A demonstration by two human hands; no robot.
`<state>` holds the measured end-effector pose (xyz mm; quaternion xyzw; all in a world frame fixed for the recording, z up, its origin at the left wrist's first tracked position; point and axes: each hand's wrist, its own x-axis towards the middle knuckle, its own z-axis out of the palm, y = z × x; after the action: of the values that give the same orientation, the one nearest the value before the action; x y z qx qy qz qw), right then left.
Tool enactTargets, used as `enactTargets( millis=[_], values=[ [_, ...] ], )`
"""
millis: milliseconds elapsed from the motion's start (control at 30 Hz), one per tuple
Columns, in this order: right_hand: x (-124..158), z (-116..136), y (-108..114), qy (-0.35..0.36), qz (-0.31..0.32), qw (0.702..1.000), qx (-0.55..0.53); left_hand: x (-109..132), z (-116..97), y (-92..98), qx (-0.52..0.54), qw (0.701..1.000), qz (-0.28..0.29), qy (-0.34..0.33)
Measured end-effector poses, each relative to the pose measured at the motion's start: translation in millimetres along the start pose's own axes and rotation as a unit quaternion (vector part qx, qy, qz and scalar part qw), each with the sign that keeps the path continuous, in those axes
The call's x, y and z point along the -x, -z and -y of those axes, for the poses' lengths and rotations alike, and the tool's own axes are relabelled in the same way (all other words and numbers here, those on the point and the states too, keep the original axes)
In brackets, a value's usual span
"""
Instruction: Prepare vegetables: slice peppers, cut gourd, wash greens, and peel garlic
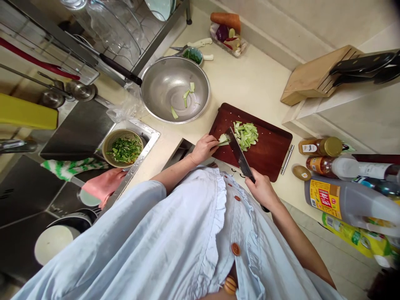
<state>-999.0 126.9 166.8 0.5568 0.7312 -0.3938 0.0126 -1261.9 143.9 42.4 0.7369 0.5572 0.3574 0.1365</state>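
On the dark red cutting board [265,152] lies a heap of sliced pale green stalk pieces [246,134]. My right hand [261,189] is closed round the black handle of a kitchen knife [239,152], whose blade stands between the heap and a short piece of green stalk [223,139]. My left hand [204,148] grips that stalk at the board's left edge, fingers bent, close to the blade. Behind the board, a steel colander bowl [161,89] holds a few stalk pieces.
A knife block [318,75] stands at the back right. Jars, bottles and a large oil jug [343,200] line the right side. Left is the sink with a basket of chopped greens [125,148]. A carrot [225,21] and a small green-filled bowl [193,55] lie behind.
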Motion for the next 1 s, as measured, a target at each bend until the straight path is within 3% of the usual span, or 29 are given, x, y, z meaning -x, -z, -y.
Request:
enactTargets(
  millis=[300, 500, 700, 900, 1000],
  values=[
    [-4.5, 0.9, 5.4, 0.013, 0.048, 0.998, 0.038, -1.5, -3.8, -7.2, -0.006, 0.999, -0.005, 0.031],
    [-6.2, -5.2, 12.9, -0.013, -0.006, 0.997, 0.072, 0.4, -7.0, -3.5, -0.017, 0.999, -0.008, 0.031],
    [-5.8, -4.7, 13.4, 0.024, 0.063, 0.997, 0.033, 2.8, -10.4, -5.2, -0.022, 0.999, -0.017, 0.035],
    [-9.3, -8.3, 11.8, 0.001, 0.024, 0.998, 0.056, 9.3, -13.8, -5.0, -0.016, 0.999, -0.024, 0.037],
    [-5.1, -8.4, 12.7, 0.017, 0.037, 0.998, 0.055, 9.5, -15.2, -5.3, -0.013, 0.999, -0.034, 0.037]
  ],
)
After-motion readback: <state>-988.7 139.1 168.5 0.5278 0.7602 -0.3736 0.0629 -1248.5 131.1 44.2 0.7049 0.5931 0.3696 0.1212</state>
